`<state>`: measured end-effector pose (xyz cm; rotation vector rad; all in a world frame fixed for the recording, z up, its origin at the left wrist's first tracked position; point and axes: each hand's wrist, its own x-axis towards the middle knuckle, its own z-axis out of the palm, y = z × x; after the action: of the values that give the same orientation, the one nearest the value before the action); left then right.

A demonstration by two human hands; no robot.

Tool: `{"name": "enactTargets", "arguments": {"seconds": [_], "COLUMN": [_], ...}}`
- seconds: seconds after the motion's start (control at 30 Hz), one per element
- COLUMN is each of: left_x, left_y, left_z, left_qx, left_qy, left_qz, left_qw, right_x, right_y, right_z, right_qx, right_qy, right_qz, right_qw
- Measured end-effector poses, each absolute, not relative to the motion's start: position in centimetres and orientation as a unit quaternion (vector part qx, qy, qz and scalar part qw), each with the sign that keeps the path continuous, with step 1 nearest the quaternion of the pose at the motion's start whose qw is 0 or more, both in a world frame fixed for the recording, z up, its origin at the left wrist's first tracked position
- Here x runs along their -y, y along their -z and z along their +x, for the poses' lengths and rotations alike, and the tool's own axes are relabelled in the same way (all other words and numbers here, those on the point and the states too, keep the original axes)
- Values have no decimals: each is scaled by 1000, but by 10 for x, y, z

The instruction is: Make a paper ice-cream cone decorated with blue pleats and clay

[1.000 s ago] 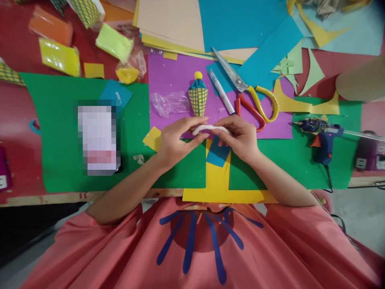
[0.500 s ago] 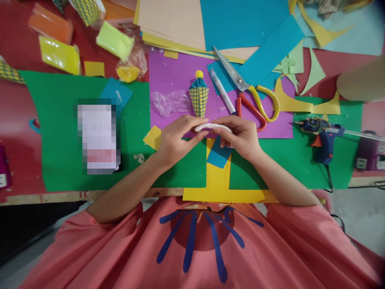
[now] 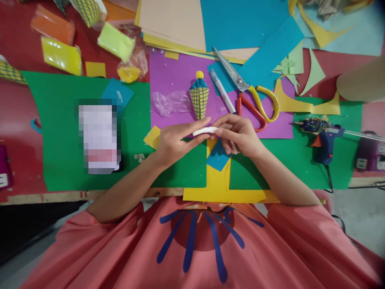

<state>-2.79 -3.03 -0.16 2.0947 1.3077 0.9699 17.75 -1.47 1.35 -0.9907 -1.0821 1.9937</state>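
Observation:
My right hand pinches the right part of a soft white strip, which looks like rolled modelling clay, between thumb and fingers. Its left end reaches into the gap between the thumb and fingers of my left hand. Those fingers are stretched out and apart; any light touch on the strip is hard to make out. Just beyond lies a small cone in yellow-and-green checked cloth, with a blue gathered top and a yellow ball. A white pen and large scissors with red and yellow handles lie behind my right hand.
A blue glue gun rests at the right, its cord running off the table edge. A blurred-out phone-like object lies left on green paper. Packed yellow clay, crumpled plastic and paper sheets lie farther back.
The white strip has shifted slightly left, its left end deeper between my left thumb and fingers. My left fingers have straightened and spread; my right fingers have shifted around the strip.

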Motion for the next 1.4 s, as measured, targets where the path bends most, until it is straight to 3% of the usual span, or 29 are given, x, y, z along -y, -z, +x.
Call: {"name": "enactTargets", "arguments": {"seconds": [0.43, 0.67, 0.93, 1.2, 1.4], "left_x": [31, 29, 30, 27, 26], "left_y": [-2, -3, 1, 3, -2], "left_z": [-30, -32, -30, -25, -25], "left_qx": [-435, -420, -429, -333, -402], "left_qy": [-365, -380, -376, -429, -415], "left_qz": [770, 782, 753, 822, 802], "left_qw": [289, 260, 328, 168, 149], "right_x": [13, 11, 11, 14, 10], "right_y": [-11, -12, -16, -20, -14], "right_z": [180, 183, 182, 178, 184], "right_qx": [396, 402, 411, 449, 531], "right_qy": [-782, -770, -762, -750, -683], "right_qz": [-352, -362, -366, -377, -376], "right_qw": [328, 338, 342, 306, 332]}}
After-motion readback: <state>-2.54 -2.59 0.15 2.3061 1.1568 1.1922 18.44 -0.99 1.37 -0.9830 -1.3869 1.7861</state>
